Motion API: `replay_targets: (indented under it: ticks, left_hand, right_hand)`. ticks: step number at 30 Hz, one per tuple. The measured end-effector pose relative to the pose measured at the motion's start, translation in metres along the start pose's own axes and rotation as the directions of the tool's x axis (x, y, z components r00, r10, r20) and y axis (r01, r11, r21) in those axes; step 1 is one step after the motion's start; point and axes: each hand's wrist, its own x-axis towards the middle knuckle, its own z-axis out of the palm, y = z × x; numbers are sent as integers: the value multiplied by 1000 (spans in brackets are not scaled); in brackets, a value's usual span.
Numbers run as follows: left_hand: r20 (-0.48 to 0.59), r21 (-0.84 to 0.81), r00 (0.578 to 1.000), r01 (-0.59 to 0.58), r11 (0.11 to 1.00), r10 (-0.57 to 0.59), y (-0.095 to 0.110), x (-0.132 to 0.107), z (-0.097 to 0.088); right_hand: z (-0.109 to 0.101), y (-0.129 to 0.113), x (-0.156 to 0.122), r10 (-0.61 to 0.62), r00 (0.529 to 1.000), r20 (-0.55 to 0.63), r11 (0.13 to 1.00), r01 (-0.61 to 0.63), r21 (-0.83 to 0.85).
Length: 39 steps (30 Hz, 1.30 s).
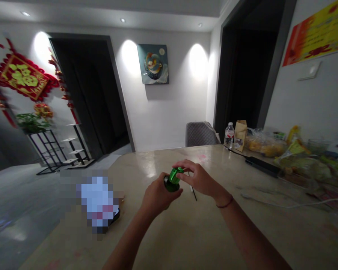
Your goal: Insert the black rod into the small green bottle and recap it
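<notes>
The left hand [157, 195] has a closed grip around the lower end of a glossy green canister [174, 179], held over the middle of the tabletop [186, 240]. The right hand [198, 180] pinches its upper end with the fingers. Just beyond stands a thin black stick [193, 191]; farther right lie a black bar [261, 166], a plastic water bottle [229, 135] and a paper bag [240, 135].

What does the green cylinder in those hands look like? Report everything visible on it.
The green cylinder is glossy, bright green and looks metallic, with a darker round lower end. It tilts, its upper end toward the right, held above the counter. The left hand wraps its lower part, and the right hand's fingers rest on its upper end. No label can be made out.
</notes>
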Motion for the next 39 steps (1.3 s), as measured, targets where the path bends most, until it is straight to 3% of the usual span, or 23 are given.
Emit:
replay_targets:
  ticks: [6,11,21,28,39]
  left_hand:
    - [-2,9,1000,4,1000,-4,0,-1,2]
    - [16,31,1000,-3,1000,3,0,-2,4]
    - [58,88,998,3,996,-8,-2,-2,4]
    - [70,82,997,16,997,-21,0,-3,5]
    - [76,96,997,24,995,-31,-4,-4,6]
  right_hand:
    - [9,7,0,189,981,-32,980,-186,76]
    - [17,14,1,273,950,-148,936,-298,-185]
    - [11,5,-2,155,985,-71,963,-167,-213]
    - [14,6,-1,268,954,-134,868,-299,-397]
    - [13,5,-3,196,977,-79,913,-211,-350]
